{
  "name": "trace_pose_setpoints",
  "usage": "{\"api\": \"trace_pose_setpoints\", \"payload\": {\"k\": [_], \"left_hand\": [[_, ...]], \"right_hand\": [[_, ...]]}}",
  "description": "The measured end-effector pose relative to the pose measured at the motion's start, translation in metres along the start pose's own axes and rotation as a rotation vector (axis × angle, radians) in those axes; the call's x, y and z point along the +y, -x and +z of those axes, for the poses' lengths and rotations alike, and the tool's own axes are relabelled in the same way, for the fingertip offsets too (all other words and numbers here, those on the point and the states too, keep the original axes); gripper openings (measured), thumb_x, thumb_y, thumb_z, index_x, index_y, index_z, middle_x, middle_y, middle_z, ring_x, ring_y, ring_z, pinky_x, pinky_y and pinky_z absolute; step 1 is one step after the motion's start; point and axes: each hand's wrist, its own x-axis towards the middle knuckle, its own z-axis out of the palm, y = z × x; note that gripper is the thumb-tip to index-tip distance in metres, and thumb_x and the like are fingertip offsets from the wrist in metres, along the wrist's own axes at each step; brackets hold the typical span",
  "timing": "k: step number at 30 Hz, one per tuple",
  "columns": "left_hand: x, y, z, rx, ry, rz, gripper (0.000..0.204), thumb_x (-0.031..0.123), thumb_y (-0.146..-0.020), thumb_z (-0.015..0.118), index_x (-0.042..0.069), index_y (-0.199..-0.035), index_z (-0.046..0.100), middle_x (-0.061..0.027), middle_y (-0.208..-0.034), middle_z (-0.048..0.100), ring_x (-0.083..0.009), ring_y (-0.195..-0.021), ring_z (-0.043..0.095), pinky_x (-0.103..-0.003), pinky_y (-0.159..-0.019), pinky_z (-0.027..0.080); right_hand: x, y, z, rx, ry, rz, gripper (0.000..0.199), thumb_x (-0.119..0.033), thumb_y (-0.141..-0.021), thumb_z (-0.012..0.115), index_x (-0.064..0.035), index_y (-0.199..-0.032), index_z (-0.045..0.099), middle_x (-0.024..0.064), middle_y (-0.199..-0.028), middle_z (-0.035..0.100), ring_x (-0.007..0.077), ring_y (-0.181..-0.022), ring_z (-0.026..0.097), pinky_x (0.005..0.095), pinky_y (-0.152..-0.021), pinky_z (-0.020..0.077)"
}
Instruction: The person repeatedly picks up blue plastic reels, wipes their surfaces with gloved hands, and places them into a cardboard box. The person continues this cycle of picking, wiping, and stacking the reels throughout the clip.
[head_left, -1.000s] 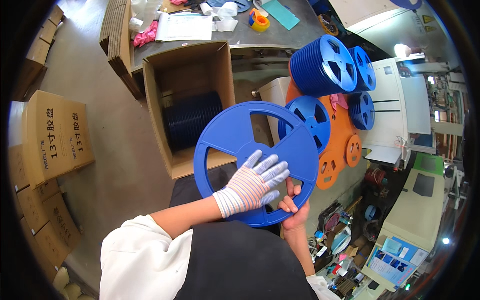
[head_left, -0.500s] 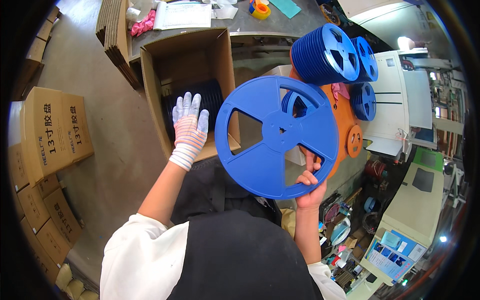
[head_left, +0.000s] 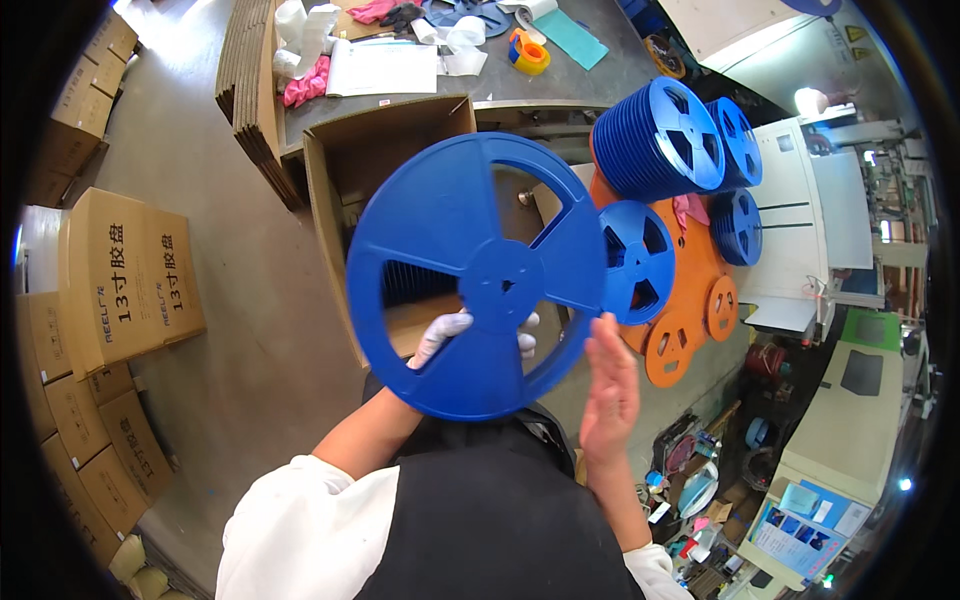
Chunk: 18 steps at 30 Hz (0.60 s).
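Observation:
A large blue plastic reel flange, with wide openings round its hub, is held upright before me. My left hand, in a striped pale glove, grips it from behind. The thumb shows in the lower opening and fingertips show right of the hub. My bare right hand is beside the flange's lower right rim with fingers stretched out; whether it touches the rim, I cannot tell. Behind the flange stands an open cardboard box. Dark reel parts inside it show through an opening.
Right of the flange, an orange stand bears a tall stack of blue reels and smaller ones. A grey table at the back holds papers and yellow-orange tape. Folded cardboard leans there; cartons stand left.
My left hand has left the box and taken hold of the flange. My right hand has let go, its fingers now straight. The flange has moved left, in front of the box.

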Motion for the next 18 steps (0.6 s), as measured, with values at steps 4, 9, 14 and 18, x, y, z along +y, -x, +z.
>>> {"api": "trace_pose_setpoints", "payload": {"k": [4,9,14,18], "left_hand": [[0.004,0.010,-0.009,-0.147,0.188,-0.001,0.078,0.043,-0.079,0.069,0.004,-0.143,0.046,-0.0163,-0.137,0.053,-0.0311,-0.116,0.056,-0.043,-0.105,0.045],[0.005,0.004,-0.007,-0.216,0.260,-0.010,0.080,0.043,-0.077,0.070,0.004,-0.143,0.047,-0.0165,-0.136,0.054,-0.0309,-0.116,0.056,-0.042,-0.105,0.045],[0.009,0.003,-0.003,-0.141,0.306,0.001,0.076,0.040,-0.078,0.069,0.003,-0.142,0.049,-0.0175,-0.137,0.053,-0.0315,-0.117,0.057,-0.044,-0.108,0.045],[0.014,0.004,0.000,-0.074,0.305,0.043,0.067,0.035,-0.085,0.064,0.002,-0.141,0.050,-0.0176,-0.136,0.055,-0.0324,-0.118,0.058,-0.046,-0.108,0.046]], "right_hand": [[0.015,0.006,-0.033,0.435,-0.086,0.110,0.047,-0.034,-0.104,0.048,-0.0015,-0.139,0.046,0.0161,-0.148,0.048,0.0286,-0.136,0.046,0.0429,-0.113,0.0362],[0.033,0.013,-0.048,0.575,-0.257,0.264,0.044,-0.034,-0.105,0.047,-0.0037,-0.136,0.048,0.0130,-0.141,0.055,0.0263,-0.127,0.055,0.0384,-0.101,0.0483],[0.037,0.015,-0.042,0.507,-0.290,0.343,0.044,-0.034,-0.106,0.045,-0.0022,-0.135,0.048,0.0147,-0.138,0.057,0.0265,-0.122,0.059,0.0381,-0.098,0.0513],[0.036,0.013,-0.041,0.478,-0.278,0.361,0.043,-0.033,-0.106,0.043,-0.0011,-0.134,0.048,0.0164,-0.137,0.057,0.0267,-0.120,0.060,0.0381,-0.096,0.0528]]}}
